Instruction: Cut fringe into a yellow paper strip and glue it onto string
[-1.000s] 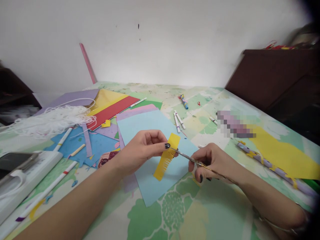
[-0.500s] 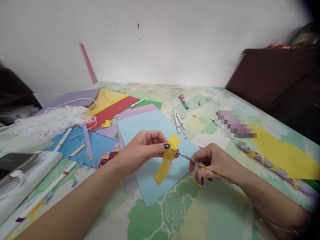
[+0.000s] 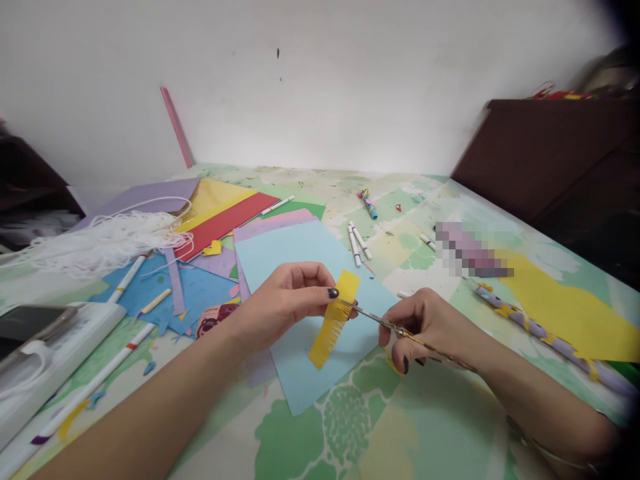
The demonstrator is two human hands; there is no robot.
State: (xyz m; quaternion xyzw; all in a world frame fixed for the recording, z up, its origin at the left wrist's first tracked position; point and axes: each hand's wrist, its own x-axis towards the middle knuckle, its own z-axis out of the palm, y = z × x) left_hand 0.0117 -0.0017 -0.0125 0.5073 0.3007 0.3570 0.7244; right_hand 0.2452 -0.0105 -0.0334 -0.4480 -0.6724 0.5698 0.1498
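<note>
- With the left hand (image 3: 295, 293), pinching the yellow strip (image 3: 329, 332) near its upper end, over the blue sheet (image 3: 295, 250).
- With the right hand (image 3: 427, 327), gripping the scissors (image 3: 371, 317), holding their tip at the strip's fringed right edge.

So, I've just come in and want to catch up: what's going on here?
A person's left hand pinches a yellow paper strip above a light blue sheet. The right hand holds scissors, blades at the strip's edge. Slits fringe that edge lower down; the top end looks uncut.
</note>
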